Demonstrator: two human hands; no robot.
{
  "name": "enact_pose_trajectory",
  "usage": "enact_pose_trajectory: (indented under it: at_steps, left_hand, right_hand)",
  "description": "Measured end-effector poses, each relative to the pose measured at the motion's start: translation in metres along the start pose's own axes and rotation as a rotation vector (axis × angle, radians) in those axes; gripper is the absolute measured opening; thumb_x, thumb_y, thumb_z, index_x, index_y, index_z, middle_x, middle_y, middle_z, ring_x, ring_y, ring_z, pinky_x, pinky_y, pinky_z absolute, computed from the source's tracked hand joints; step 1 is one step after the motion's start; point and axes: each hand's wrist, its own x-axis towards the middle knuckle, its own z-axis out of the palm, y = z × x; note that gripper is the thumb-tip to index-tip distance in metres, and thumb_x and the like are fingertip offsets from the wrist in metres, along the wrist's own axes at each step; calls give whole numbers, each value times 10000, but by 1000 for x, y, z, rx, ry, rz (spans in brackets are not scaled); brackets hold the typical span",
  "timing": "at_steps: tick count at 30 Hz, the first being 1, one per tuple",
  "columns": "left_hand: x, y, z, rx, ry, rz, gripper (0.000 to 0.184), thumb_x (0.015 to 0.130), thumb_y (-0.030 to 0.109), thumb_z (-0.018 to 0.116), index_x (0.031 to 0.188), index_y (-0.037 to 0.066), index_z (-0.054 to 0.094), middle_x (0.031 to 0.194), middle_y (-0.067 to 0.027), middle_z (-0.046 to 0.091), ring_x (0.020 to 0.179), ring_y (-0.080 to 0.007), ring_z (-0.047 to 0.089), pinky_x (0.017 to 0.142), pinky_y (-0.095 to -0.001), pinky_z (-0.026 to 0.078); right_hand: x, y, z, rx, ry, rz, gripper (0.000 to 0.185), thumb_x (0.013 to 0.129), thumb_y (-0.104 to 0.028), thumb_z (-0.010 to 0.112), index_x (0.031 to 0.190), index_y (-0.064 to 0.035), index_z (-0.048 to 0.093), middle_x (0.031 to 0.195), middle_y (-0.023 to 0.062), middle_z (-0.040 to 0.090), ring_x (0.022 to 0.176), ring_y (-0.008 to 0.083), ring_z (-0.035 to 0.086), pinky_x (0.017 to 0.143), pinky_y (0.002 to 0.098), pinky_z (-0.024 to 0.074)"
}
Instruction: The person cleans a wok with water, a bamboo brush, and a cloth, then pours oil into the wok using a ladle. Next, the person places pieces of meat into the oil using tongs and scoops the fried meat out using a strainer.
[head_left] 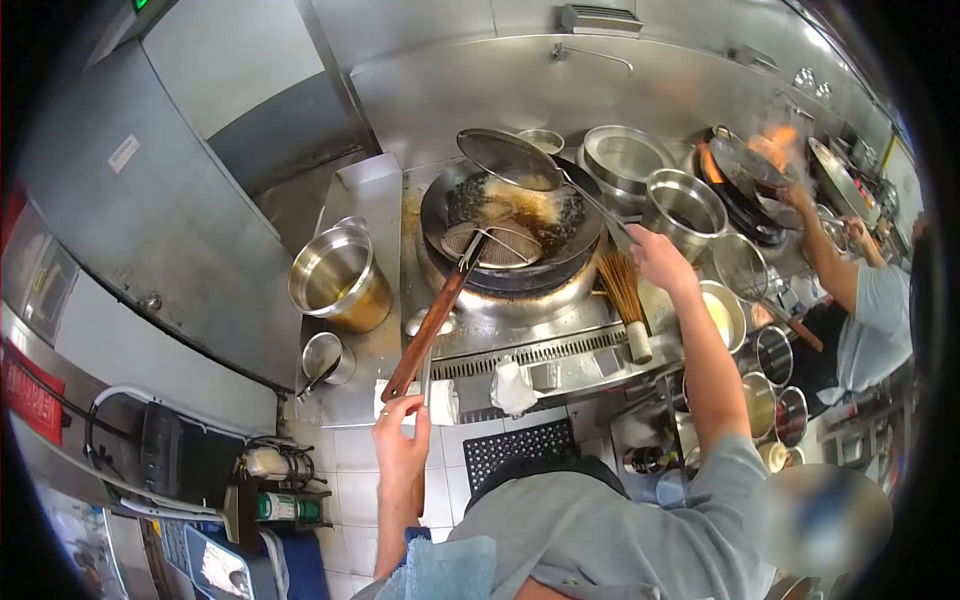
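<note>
Centre frame, wok (578, 225) | seemingly straining | left hand (402, 452) pinches wooden handle (436, 320); right hand (662, 258) wraps raised sieve's (510, 160) handle | next needs steadiness

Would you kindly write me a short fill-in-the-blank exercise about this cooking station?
1. The skimmer raised over the wok is held in the person's ____ hand.
2. The strainer in the wok has a handle coloured ____.
3. In the picture, the steel pot nearest the grey door stands to the wok's ____.

Missing words: right; brown; left.
</note>
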Motion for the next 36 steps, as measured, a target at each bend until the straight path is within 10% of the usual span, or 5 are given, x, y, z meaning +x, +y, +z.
enact_pose_trajectory:
  at_steps: [8,24,27,32,36]
  left_hand:
    - [34,13,5,503,-88,25,481,751,52,679,1213,65,549,1199,-195,539,1160,-390,459,958,-457,407]
    - [84,29,4,623,-432,83,546,833,53,539,1358,191,479,943,-204,595,795,-393,622,715,-479,512]
    - [91,13,13,600,-432,86,525,843,74,539,1356,168,478,973,-200,607,802,-392,628,720,-483,513]
    - [99,13,18,592,-494,78,534,847,74,537,1370,138,453,1003,-199,614,826,-385,637,722,-480,519]
    - [109,2,25,583,-512,65,544,841,85,555,1371,148,452,1000,-181,612,827,-382,635,733,-482,516]
  right_hand:
    - [48,100,-11,166,67,11,350,873,-57,537,1213,22,526,760,132,598,678,206,577,667,340,475]
    - [64,80,37,785,-364,350,132,887,-88,499,1003,-47,545,671,-1,512,466,66,424,367,225,303]
    - [49,43,8,464,-279,208,91,897,-111,508,851,-32,509,637,25,505,505,86,459,406,268,333]
    - [21,9,-27,-8,-87,-19,409,844,-80,553,1240,14,516,877,258,644,835,382,638,738,421,490]
    - [-9,-19,-40,-54,12,-178,360,840,-58,554,1200,-36,548,794,199,626,746,319,615,693,398,464]
